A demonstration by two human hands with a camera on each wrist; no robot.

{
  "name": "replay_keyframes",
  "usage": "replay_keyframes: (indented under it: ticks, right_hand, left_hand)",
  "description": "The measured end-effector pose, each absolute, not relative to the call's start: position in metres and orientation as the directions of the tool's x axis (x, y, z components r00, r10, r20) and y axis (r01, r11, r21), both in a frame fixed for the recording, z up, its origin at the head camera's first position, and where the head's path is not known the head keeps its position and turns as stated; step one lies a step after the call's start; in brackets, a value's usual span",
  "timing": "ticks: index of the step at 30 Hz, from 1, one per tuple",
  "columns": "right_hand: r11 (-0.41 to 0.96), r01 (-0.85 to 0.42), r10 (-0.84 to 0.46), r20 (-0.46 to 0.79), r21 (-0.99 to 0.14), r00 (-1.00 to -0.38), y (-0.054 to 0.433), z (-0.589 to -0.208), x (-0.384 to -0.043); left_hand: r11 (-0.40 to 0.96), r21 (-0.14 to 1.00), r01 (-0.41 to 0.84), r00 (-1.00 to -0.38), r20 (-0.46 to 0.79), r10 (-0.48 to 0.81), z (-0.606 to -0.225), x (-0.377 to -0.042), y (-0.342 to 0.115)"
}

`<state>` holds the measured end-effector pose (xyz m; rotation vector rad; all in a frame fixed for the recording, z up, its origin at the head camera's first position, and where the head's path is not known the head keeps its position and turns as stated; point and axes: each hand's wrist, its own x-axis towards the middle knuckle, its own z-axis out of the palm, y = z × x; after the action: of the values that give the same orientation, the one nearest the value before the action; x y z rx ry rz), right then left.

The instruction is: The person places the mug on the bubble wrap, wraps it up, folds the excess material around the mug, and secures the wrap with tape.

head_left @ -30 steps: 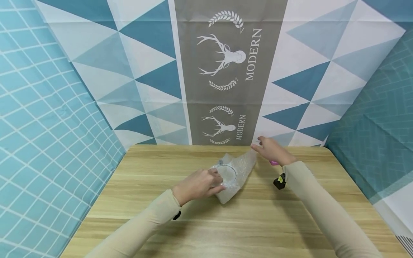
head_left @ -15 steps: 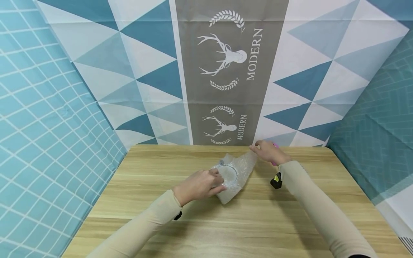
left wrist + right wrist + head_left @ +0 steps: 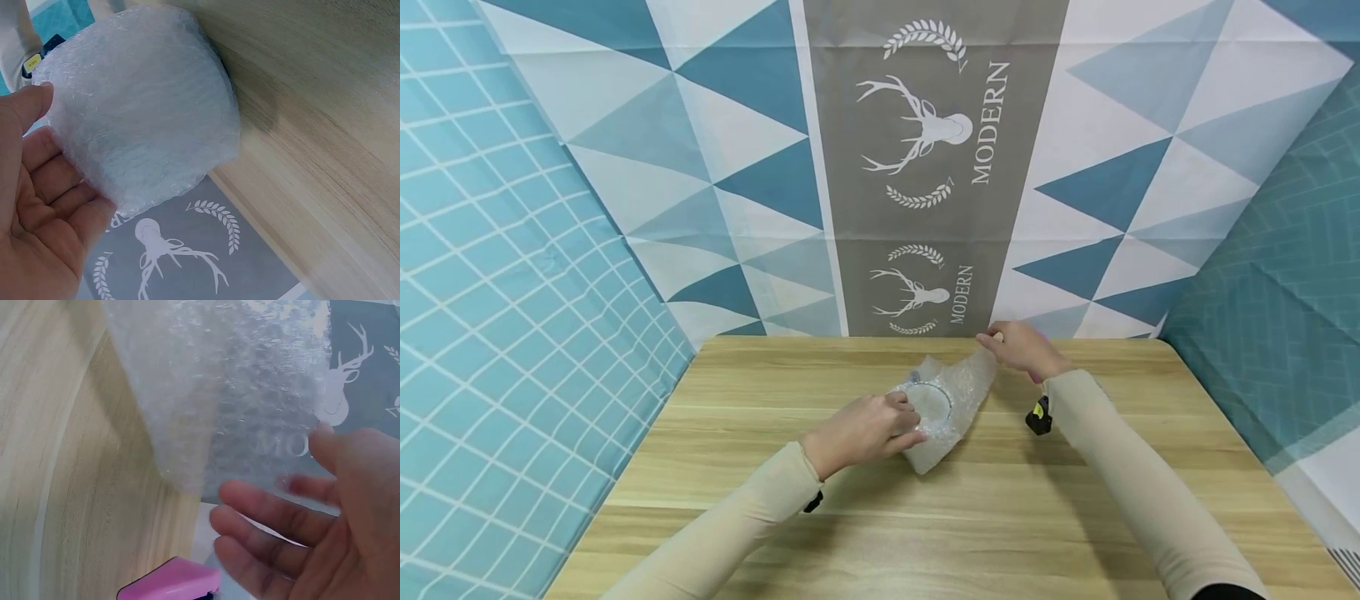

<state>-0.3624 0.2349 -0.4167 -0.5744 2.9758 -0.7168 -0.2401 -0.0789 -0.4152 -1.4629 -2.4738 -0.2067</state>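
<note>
Near the table's back, my left hand (image 3: 865,429) grips a bundle of bubble wrap (image 3: 137,106) from its left side. A round rim with a pale disc (image 3: 931,406) shows through the plastic; its kind cannot be told. In the left wrist view the thumb lies on one side of the bundle and curled fingers on the other. The loose end of the bubble wrap (image 3: 973,385) stretches up and right to my right hand (image 3: 1026,348). There the thumb and forefinger pinch its edge (image 3: 250,425), while the other fingers stay off it.
A pink object with a dark part (image 3: 169,581) lies close to the right hand; mostly hidden in the head view. The wooden table (image 3: 880,533) meets a patterned cloth wall (image 3: 917,167) at its back edge. Blue cloth hangs left (image 3: 497,292) and right (image 3: 1285,275).
My right hand has shifted slightly left, and its raised forefinger has come down onto the wrap's end with the thumb. The left hand and bundle stay put.
</note>
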Motion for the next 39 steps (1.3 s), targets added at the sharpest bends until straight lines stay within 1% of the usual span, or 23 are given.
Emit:
replay_keyframes:
  ticks: [3, 5, 11, 14, 20, 23, 26, 28, 30, 35, 39]
  right_hand:
    - [0.799, -0.393, -0.431, 0.021, -0.455, -0.902, 0.233, -0.418, -0.364]
    - [0.793, -0.394, -0.442, 0.005, -0.464, -0.897, 0.233, -0.419, -0.364]
    - [0.838, -0.332, -0.340, 0.062, -0.433, -0.938, 0.235, -0.417, -0.362]
    - [0.835, -0.297, -0.311, 0.047, -0.463, -0.949, 0.241, -0.417, -0.363]
    - [0.778, -0.204, -0.307, -0.076, -0.595, -0.949, 0.250, -0.413, -0.360]
    - [0.760, -0.091, -0.263, -0.175, -0.644, -0.949, 0.252, -0.408, -0.353]
    - [0.754, 0.040, -0.210, -0.298, -0.655, -0.931, 0.253, -0.405, -0.346]
    - [0.747, 0.103, -0.195, -0.364, -0.657, -0.910, 0.253, -0.405, -0.343]
    - [0.723, 0.141, -0.199, -0.399, -0.676, -0.895, 0.254, -0.405, -0.342]
    - [0.653, 0.149, -0.227, -0.379, -0.743, -0.897, 0.253, -0.405, -0.342]
    - [0.628, 0.064, -0.269, -0.294, -0.776, -0.917, 0.248, -0.402, -0.343]
  left_hand:
    - [0.480, -0.008, 0.877, -0.456, 0.298, 0.838, -0.416, -0.241, -0.079]
    - [0.480, -0.008, 0.877, -0.456, 0.297, 0.839, -0.416, -0.241, -0.079]
    - [0.480, -0.009, 0.877, -0.456, 0.296, 0.839, -0.415, -0.241, -0.080]
    - [0.481, -0.009, 0.877, -0.457, 0.300, 0.838, -0.415, -0.241, -0.080]
    - [0.485, -0.019, 0.874, -0.458, 0.303, 0.836, -0.415, -0.240, -0.080]
    - [0.485, -0.017, 0.874, -0.458, 0.305, 0.835, -0.415, -0.240, -0.080]
    - [0.486, -0.015, 0.874, -0.459, 0.303, 0.835, -0.415, -0.239, -0.080]
    - [0.486, -0.017, 0.874, -0.460, 0.299, 0.836, -0.415, -0.239, -0.080]
    - [0.489, -0.017, 0.872, -0.463, 0.295, 0.836, -0.415, -0.239, -0.080]
    - [0.496, -0.019, 0.868, -0.469, 0.293, 0.833, -0.415, -0.238, -0.080]
    - [0.491, -0.022, 0.871, -0.464, 0.295, 0.835, -0.415, -0.238, -0.080]
